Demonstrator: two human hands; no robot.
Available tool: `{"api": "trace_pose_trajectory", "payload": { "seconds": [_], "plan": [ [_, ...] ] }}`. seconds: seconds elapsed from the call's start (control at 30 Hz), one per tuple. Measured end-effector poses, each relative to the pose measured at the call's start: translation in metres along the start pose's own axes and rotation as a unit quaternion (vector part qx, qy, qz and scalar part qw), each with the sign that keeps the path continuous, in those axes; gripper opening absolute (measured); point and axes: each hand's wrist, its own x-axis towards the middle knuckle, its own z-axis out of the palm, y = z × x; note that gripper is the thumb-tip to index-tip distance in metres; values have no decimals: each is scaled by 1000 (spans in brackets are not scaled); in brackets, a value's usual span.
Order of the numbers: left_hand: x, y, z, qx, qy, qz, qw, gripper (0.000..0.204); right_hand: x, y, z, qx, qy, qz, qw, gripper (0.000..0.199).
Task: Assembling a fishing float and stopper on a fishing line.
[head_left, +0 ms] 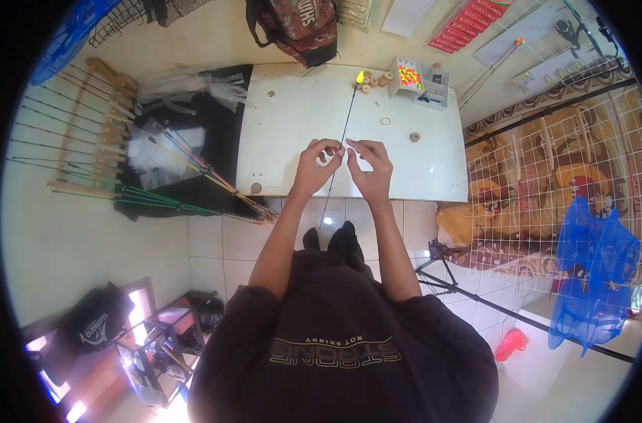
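Note:
A thin dark fishing rod (348, 116) with a yellow, teardrop-shaped end piece (360, 76) lies slanted over the white table, its thin end reaching past the front edge. My left hand (316, 168) is closed in a pinch on the rod about midway along it. Just to its right, my right hand (372, 168) has thumb and forefinger pinched together beside the rod, almost touching the left fingertips. Whatever sits between the right fingertips is too small to make out.
Cork rings (374, 82) and a grey compartment box (408, 76) of bright beads stand at the back of the white table (286, 127); a single cork ring (415, 137) lies at right. Bundled rods (208, 173) lean at left. A black tripod leg (469, 295) crosses at lower right.

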Motion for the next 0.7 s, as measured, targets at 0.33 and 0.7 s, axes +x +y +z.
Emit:
{"api": "trace_pose_trajectory", "payload": {
  "seconds": [0.33,0.7],
  "plan": [
    [2,5,2,19,-1,14,1000,10,0,6,-3,-44,23,-86,995,33],
    [2,3,5,4,-9,9,1000,10,-1,5,-6,-35,7,-52,998,31]
  ]
}}
